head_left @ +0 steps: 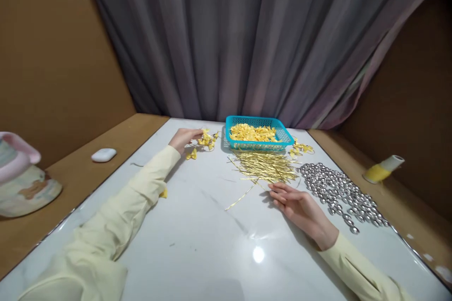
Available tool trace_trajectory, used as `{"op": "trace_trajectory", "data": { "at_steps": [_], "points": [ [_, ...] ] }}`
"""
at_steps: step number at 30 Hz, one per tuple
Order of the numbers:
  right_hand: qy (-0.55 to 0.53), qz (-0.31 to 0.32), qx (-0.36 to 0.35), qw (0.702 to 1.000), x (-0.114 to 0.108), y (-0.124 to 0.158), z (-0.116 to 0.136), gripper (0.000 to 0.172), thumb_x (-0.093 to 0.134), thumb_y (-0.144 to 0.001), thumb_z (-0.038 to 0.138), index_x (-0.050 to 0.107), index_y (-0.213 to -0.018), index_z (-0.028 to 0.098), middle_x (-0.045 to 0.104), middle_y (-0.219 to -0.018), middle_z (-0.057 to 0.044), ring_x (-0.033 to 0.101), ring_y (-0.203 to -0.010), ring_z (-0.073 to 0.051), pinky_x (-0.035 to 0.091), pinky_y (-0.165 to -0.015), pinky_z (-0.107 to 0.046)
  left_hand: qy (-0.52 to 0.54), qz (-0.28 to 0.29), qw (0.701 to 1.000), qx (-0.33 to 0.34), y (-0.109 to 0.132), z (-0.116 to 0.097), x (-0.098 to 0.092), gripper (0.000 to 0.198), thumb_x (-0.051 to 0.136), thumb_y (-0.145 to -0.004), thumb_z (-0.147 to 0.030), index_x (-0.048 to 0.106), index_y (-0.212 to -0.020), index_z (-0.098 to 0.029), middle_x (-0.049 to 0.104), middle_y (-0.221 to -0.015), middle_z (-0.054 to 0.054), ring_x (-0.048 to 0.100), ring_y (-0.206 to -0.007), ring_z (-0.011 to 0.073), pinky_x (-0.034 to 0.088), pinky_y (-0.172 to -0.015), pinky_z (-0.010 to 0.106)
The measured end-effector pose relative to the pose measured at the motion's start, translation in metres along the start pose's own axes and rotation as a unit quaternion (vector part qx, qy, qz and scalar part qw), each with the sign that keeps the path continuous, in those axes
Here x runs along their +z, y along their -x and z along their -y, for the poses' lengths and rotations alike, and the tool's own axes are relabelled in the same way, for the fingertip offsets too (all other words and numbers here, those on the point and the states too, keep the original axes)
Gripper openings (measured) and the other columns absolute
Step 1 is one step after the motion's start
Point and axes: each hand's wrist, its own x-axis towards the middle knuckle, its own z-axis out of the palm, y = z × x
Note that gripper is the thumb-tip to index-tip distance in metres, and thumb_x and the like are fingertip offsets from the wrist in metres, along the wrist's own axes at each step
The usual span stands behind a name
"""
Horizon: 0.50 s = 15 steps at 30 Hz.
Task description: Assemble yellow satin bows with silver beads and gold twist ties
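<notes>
My left hand (183, 138) reaches far across the white table (197, 235), its fingers curled at a small cluster of yellow ribbon bows (207, 139); what they grip is hard to make out. One loose bow (191, 154) lies just beside that wrist. My right hand (300, 207) rests flat on the table with fingers stretched out, holding nothing. Its fingertips lie at the near edge of a pile of thin gold wire ties (264, 167). A single gold tie (242, 197) lies apart, left of the right hand.
A turquoise basket (259, 122) of yellow bows stands at the back. Several silver beads (339, 193) spread on the right. A yellow ribbon spool (383, 169) lies on the right ledge, a white case (103, 154) and a pink-lidded container (21, 174) on the left.
</notes>
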Motion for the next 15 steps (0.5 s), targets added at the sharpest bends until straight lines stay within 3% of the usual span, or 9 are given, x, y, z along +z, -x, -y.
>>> {"op": "trace_trajectory", "data": {
  "at_steps": [5,8,10,12,14,15],
  "points": [
    [0.012,-0.007,0.007,1.000,-0.002,-0.001,-0.004,0.031,0.059,-0.063,-0.002,0.066,-0.087,0.015,0.063,-0.106,-0.005,0.063,-0.084,-0.014,0.048,-0.072,-0.024,-0.032,0.007,0.999,-0.011,-0.014,0.019,-0.010,0.030,0.051,-0.087,-0.030,0.052,-0.112,-0.014,0.055,-0.112,0.007,0.056,-0.095,0.0217,0.049,-0.079,0.039],
    [0.035,-0.007,-0.005,0.999,0.001,-0.002,-0.005,0.029,0.061,-0.062,0.000,0.067,-0.086,0.016,0.063,-0.106,-0.005,0.061,-0.087,-0.014,0.047,-0.075,-0.024,-0.054,0.011,0.998,0.006,-0.020,0.018,-0.017,0.029,0.051,-0.087,-0.030,0.052,-0.112,-0.014,0.054,-0.112,0.007,0.057,-0.095,0.0212,0.049,-0.079,0.039],
    [0.054,-0.009,-0.024,0.998,0.004,-0.002,-0.004,0.029,0.062,-0.061,0.002,0.067,-0.085,0.017,0.062,-0.104,-0.004,0.059,-0.088,-0.015,0.046,-0.077,-0.027,-0.063,-0.001,0.998,0.030,-0.021,0.006,-0.027,0.026,0.054,-0.085,-0.030,0.058,-0.103,-0.012,0.059,-0.105,0.006,0.058,-0.093,0.0211,0.048,-0.080,0.038],
    [0.081,-0.015,-0.069,0.994,0.007,0.000,0.001,0.025,0.061,-0.057,0.001,0.066,-0.074,0.019,0.064,-0.094,-0.003,0.058,-0.084,-0.016,0.044,-0.075,-0.030,-0.062,-0.024,0.995,0.068,-0.013,-0.016,-0.041,0.018,0.069,-0.071,-0.028,0.067,-0.074,-0.010,0.068,-0.086,0.006,0.059,-0.088,0.0241,0.044,-0.080,0.033],
    [0.116,-0.034,-0.158,0.980,0.009,0.008,0.011,0.020,0.056,-0.053,0.000,0.059,-0.055,0.019,0.060,-0.069,-0.001,0.055,-0.069,-0.015,0.041,-0.064,-0.031,-0.055,-0.040,0.991,0.119,0.005,-0.046,-0.060,0.018,0.069,-0.068,-0.030,0.068,-0.066,-0.012,0.071,-0.081,0.005,0.059,-0.087,0.0220,0.042,-0.078,0.028],
    [0.135,-0.053,-0.218,0.965,0.010,0.016,0.019,0.020,0.054,-0.053,0.000,0.054,-0.048,0.019,0.051,-0.053,0.001,0.049,-0.058,-0.013,0.037,-0.057,-0.031,-0.051,-0.045,0.987,0.148,0.019,-0.061,-0.069,0.021,0.066,-0.071,-0.033,0.068,-0.064,-0.013,0.071,-0.081,0.003,0.059,-0.086,0.0192,0.041,-0.078,0.025]
  ]
}}
